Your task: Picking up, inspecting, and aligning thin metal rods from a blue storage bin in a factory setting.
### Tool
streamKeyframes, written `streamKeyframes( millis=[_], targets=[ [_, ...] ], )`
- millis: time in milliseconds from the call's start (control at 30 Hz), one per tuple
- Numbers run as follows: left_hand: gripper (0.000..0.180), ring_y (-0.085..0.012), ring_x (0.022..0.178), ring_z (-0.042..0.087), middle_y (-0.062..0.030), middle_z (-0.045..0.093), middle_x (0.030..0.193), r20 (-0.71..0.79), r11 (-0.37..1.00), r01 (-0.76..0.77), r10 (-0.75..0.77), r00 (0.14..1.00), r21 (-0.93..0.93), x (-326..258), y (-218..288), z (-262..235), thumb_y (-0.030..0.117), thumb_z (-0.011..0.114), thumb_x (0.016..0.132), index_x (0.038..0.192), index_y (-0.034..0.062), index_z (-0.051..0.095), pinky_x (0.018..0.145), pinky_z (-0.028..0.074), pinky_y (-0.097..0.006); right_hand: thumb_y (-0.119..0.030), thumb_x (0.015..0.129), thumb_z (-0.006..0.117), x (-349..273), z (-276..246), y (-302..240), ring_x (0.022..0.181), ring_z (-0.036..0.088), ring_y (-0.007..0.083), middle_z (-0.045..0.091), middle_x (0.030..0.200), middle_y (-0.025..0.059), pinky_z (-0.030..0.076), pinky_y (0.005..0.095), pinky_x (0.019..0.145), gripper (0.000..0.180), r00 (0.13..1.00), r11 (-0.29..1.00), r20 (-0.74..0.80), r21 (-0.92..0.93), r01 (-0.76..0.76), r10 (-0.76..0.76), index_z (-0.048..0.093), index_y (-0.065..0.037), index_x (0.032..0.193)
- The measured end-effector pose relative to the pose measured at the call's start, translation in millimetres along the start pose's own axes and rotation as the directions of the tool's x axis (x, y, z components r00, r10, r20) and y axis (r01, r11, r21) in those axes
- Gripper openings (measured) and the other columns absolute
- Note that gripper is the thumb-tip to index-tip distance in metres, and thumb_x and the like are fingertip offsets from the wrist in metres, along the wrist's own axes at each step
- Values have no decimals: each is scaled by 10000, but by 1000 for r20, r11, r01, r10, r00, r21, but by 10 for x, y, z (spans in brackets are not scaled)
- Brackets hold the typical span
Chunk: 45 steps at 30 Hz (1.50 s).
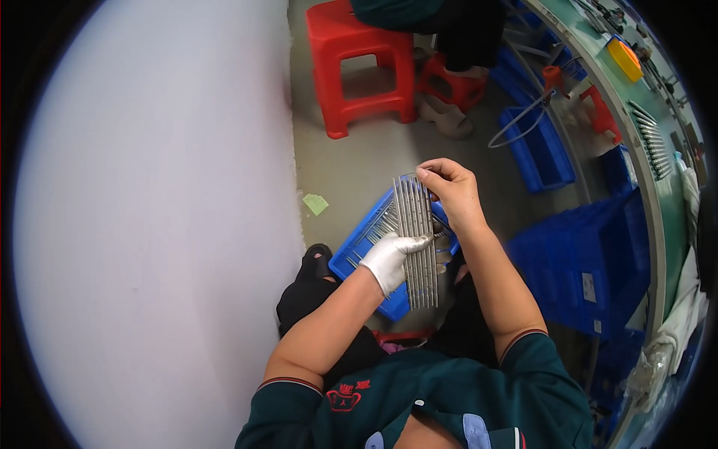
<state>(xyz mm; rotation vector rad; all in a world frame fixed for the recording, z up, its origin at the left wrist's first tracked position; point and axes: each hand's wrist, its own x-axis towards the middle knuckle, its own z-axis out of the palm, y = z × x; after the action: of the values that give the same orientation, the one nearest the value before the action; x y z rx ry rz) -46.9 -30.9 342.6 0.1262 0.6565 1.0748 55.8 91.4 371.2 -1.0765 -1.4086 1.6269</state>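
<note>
My left hand (388, 259), in a white glove with a darkened thumb, is closed round several thin metal rods (423, 280). They lie side by side like a flat sheet, with ringed marks along their lengths. At their far ends my bare right hand (458, 196) pinches with thumb and forefinger at the right-hand rods; how many it grips is hidden. Beneath both hands stands a blue plastic bin (357, 233) on the floor between my feet. More metal rods (384, 224) lie inside it, partly covered by my hands and the held rods.
A white wall (164, 224) rises close on my left. Ahead is a red stool (359, 37), with a seated person beyond. Blue bins (583, 262) and a green-topped workbench (666, 202) line the right, with metal parts (652, 138) and a yellow tape roll (624, 60) on top.
</note>
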Motion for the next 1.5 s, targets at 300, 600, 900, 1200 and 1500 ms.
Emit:
streamKeyframes(
  millis=[300, 600, 900, 1200, 1500],
  targets=[
    [428, -338, 959, 650, -192, 621, 1101, -5, 998, -21, 22, 1000, 54, 5, -8, 24, 34, 580, 848, 1264, -10, 487, 824, 546, -468, -139, 841, 685, -5, 5, 28, 657, 509, 29, 618, 755, -39, 390, 188, 576, 124, 1000, 1000, -20, -12, -13, 13, 691, -42, 919],
    [415, -338, 954, 653, -191, 627, 1085, -45, 999, -7, 9, 999, 50, 21, -12, 12, 28, 595, 834, 1237, -4, 502, 820, 547, -471, -112, 837, 685, 25, -55, 66, 667, 521, 36, 627, 767, -26, 399, 195, 589, 114, 991, 992, -61, 36, 123, -121, 688, -36, 922],
    [318, -284, 851, 682, -151, 670, 982, -97, 999, -49, 50, 994, 10, 10, 20, 38, 8, 567, 840, 1157, 1, 555, 739, 567, -418, -102, 838, 679, -29, -170, -18, 683, 519, 45, 616, 761, -17, 399, 202, 602, 107, 992, 994, -67, -15, 106, -107, 675, -26, 912],
    [276, -282, 844, 679, -156, 669, 951, -168, 984, -168, 175, 970, 57, 22, 73, 55, -36, 575, 820, 1095, -10, 588, 749, 569, -410, -42, 803, 653, -211, -139, -154, 686, 531, 75, 586, 777, 26, 411, 204, 624, 68, 908, 798, 60, -456, 395, -415, 647, 24, 817],
    [244, -252, 806, 675, -141, 675, 913, -228, 967, -207, 238, 944, 151, 28, 61, 79, -59, 579, 811, 1047, -4, 606, 719, 562, -372, -44, 760, 694, -184, -90, -107, 597, 546, 168, 586, 722, 73, 428, 271, 550, 67, 830, 685, 96, -518, 513, -549, 649, -4, 791]
  ],
)
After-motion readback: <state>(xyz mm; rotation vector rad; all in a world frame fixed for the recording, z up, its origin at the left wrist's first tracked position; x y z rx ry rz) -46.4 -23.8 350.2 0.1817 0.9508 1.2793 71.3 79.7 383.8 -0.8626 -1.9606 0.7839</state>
